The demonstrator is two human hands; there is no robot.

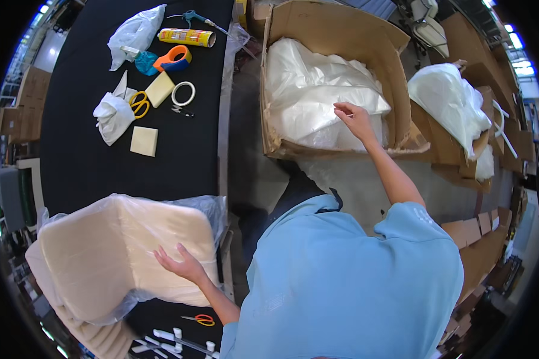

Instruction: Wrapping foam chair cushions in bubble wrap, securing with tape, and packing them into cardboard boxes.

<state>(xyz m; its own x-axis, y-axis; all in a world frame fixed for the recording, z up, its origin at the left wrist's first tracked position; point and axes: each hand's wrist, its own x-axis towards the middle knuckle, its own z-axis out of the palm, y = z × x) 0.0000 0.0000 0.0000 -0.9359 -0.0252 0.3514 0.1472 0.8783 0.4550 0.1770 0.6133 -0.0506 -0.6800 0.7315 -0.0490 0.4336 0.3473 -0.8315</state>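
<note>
A cream padded seat shell point(90, 251), bent between its two panels, lies on the black table inside a clear plastic bag point(206, 209). My left hand point(182, 263) is over its right panel, fingers spread and palm turned up, holding nothing. To the right, my right hand point(354, 121) reaches over a large open cardboard box point(401, 110) full of clear plastic bags point(317, 90). Its fingers are slightly bent and apart, close to the plastic; whether they touch it I cannot tell. No bag is visibly lifted in that hand.
On the black table point(185, 149) lie yellow-handled scissors point(139, 105), a tape dispenser point(173, 58), a yellow can point(187, 37), a white ring point(183, 93) and cream foam blocks point(144, 141). Red-handled scissors point(202, 320) lie near white parts point(167, 336). A white bag point(449, 102) sits on cartons at right.
</note>
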